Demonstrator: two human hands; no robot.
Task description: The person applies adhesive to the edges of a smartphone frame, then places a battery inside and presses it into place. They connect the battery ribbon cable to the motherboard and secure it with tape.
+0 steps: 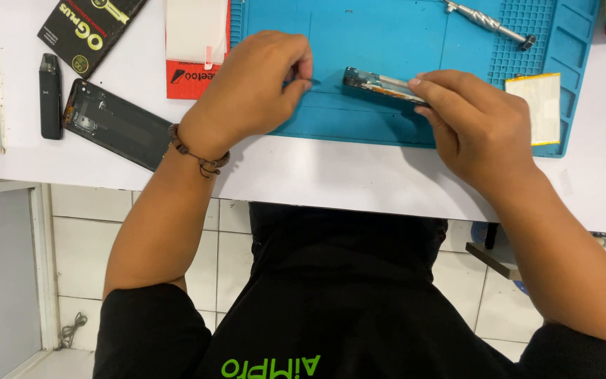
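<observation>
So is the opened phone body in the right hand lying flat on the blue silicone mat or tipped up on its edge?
Tipped on edge: the opened phone body shows only its narrow side above the blue silicone mat, pinched by the right hand.

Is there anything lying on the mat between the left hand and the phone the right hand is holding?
Nothing visible: only bare blue mat separates the left hand from the phone, tilted on edge in the right hand.

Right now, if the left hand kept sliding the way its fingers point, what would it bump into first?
Probably the phone part standing on edge on the blue mat, steadied by the right hand. The left hand points rightward at it across bare mat, pinching something thin; depth is hard to judge.
</observation>
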